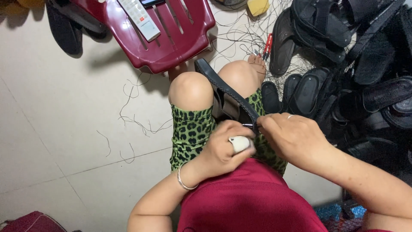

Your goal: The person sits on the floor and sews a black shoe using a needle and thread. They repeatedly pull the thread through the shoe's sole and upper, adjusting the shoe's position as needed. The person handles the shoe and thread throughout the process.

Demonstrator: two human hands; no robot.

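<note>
One sandal (227, 96) is gripped between the knees, its strap pinched by right hand (296, 137) fingers, a white tool (240, 144) clasped in left hand (223, 150), many sandals (343, 64) piled beside.

The sandal (227, 96) held between the knees is black. The shorts (191, 131) carry a black leopard pattern on bright green, and the top (251, 199) is deep red. A white object (240, 143) shows in the left hand (223, 150), whose wrist wears a silver bangle (184, 182); the right hand (292, 137) has a pale ring (290, 116). At the far side stands a maroon stool (171, 34) with a white remote (139, 17) on it. To the right lies a heap of black sandals (343, 56), with red-handled snips (267, 46) and a yellow sponge (257, 6) beyond. Dark threads (137, 116) trail across the cream tiles (51, 120).
</note>
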